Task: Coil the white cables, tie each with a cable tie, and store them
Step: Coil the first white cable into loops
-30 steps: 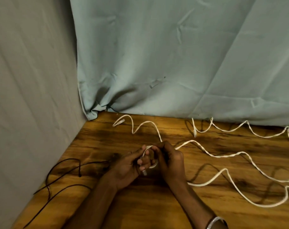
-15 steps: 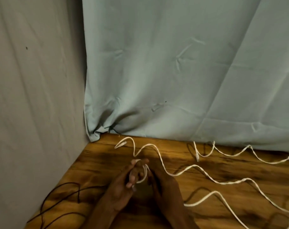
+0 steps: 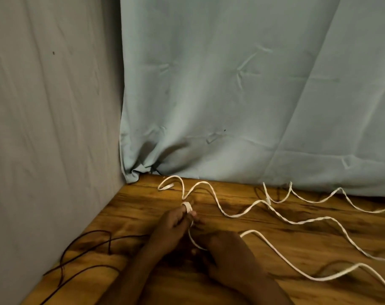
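Nearest you, your right hand (image 3: 226, 256) sits at about five o'clock from the middle of the wood-grain tabletop (image 3: 275, 289), fingers curled down on a strand of the thin white cable (image 3: 301, 221). It looks placed there to feed slack and keep the line taut, though the exact pinch is hidden under the knuckles.

Just past it, toward eleven o'clock, your left hand (image 3: 174, 225) points its fingers away from you with a few white turns wound round the fingertips. The hand serves as the former for the coil, so the loops stay one size.

From the hands, most of the cable wanders in loose waves toward three o'clock and off the frame edge. One end lies at twelve o'clock near the pale blue-green cloth backdrop (image 3: 253, 95). I judge the coiling barely begun.

At eight o'clock a thin dark cord (image 3: 86, 254) lies apart, untouched, beside the grey cloth wall (image 3: 44, 128). No cable tie shows.
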Demonstrator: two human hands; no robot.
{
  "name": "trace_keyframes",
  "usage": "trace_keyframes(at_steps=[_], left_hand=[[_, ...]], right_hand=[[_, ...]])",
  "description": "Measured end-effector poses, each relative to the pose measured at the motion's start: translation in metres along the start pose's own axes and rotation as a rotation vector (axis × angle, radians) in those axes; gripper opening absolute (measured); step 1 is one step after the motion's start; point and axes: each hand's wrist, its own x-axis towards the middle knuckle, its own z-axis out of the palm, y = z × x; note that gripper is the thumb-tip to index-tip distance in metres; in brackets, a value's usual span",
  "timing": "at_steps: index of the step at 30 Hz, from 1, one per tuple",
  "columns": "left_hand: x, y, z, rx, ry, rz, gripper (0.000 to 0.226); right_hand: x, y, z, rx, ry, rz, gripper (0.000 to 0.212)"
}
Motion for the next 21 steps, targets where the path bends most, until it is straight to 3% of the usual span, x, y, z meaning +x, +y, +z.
trace_keyframes(at_steps=[3,8,13,17,21], left_hand=[[-0.001,-0.005,0.003,0.067,-0.031,-0.017,0.019],[-0.005,0.003,0.011,-0.032,-0.171,-0.082,0.031],[-0.006,0.003,0.007,-0.093,-0.292,-0.137,0.057],[-0.007,0.007,0.008,-0.225,-0.432,-0.189,0.033],[-0.009,0.009,0.01,-0.334,-0.471,-0.215,0.03]], right_hand=[[-0.003,0.002,-0.002,0.01,0.0,0.003,0.039],[-0.003,-0.003,-0.001,0.036,0.105,0.008,0.026],[-0.004,0.019,-0.002,0.162,0.33,0.097,0.015],[-0.001,0.03,0.001,0.477,0.398,0.285,0.015],[0.0,0.028,0.002,0.736,0.406,0.328,0.012]])
